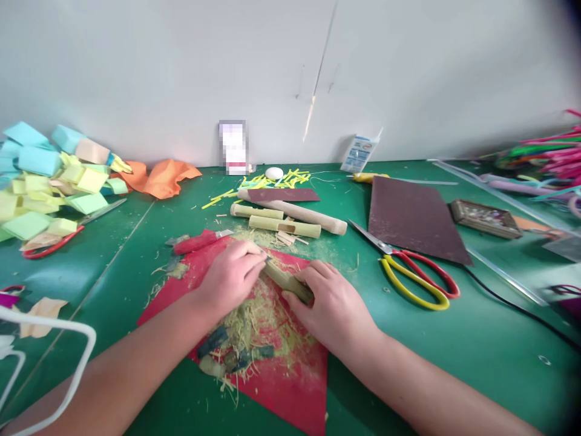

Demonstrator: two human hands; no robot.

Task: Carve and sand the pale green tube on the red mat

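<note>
1. Head cam, looking down: your left hand (pixel 232 275) is curled shut, knuckles up, over the far end of a bamboo piece (pixel 287 282). A thin dark tip pokes out by the fingers; can't tell what tool it is, the hand hides it.
2. Your right hand (pixel 333 306) is clamped on the near end of the bamboo piece, fingers wrapped over the top. Only the mid stretch of it shows betw. both hands.
3. Bamboo lies at centre, over a red sheet (pixel 290 378) on the green table (pixel 454 345), amid pale shavings (pixel 254 321). Dark scraps at the near edge of the pile are hard to make out.
4. Just far of the hands: red-handled knife (pixel 200 242), two more bamboo sections (pixel 284 226) and a wooden dowel (pixel 313 217).
5. Right: scissors (pixel 413 275) w/ red and yellow handles, sandpaper sheet (pixel 411 219) beyond them.
6. Far left: folded paper pile (pixel 45 181), cut off by the frame edge.
</note>
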